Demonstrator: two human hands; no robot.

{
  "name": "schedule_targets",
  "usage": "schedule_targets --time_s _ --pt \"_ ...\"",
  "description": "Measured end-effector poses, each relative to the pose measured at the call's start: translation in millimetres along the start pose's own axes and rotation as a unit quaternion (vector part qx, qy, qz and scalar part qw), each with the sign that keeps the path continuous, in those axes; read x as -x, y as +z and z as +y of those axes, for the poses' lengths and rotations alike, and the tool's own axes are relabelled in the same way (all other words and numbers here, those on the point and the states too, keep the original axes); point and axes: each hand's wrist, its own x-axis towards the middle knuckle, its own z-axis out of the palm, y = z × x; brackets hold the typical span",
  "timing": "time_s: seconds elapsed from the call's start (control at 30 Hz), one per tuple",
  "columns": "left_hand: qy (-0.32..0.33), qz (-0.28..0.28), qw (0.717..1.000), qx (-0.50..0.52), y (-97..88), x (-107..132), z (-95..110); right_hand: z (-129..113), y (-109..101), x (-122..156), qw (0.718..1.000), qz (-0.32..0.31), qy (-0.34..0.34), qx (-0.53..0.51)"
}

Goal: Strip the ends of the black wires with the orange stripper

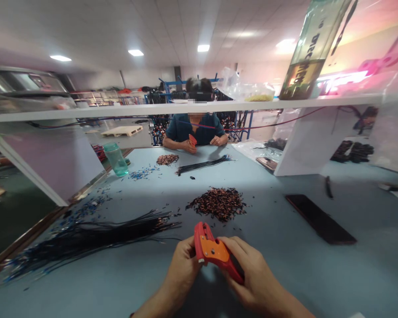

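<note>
A red and orange wire stripper [215, 251] is in my right hand [252, 269], which is wrapped around its handles. My left hand [183, 269] is closed against the left side of the tool's head. Its fingertips are partly hidden by the tool, and I cannot see what they pinch. Just beyond the tool is a heap of small black and copper-coloured offcuts [218, 203]. To the left lies a bundle of thin black wires [109, 232], its copper ends facing the heap.
Blue bits [93, 205] are scattered along the left table edge, near a green bottle [116, 160]. A dark phone [320, 219] lies at right. Opposite, a co-worker [195, 128] holds a red tool [192, 141] behind a white shelf [152, 109] carrying a large bottle [307, 66].
</note>
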Motion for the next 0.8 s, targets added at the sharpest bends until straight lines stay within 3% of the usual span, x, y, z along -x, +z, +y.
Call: schedule_targets --time_s 0.27,0.5,0.8 --pt "-0.001 0.030 0.999 -0.033 -0.9 -2 -8 2 -1 0 1.000 -0.004 -0.005 0.009" --pt "-0.017 0.022 0.996 -0.080 -2.5 -2 -12 7 -1 3 0.997 -0.030 0.006 0.067" --pt "-0.026 0.028 0.997 -0.074 -4.0 -4 -20 6 -2 2 0.997 -0.043 0.029 0.057"
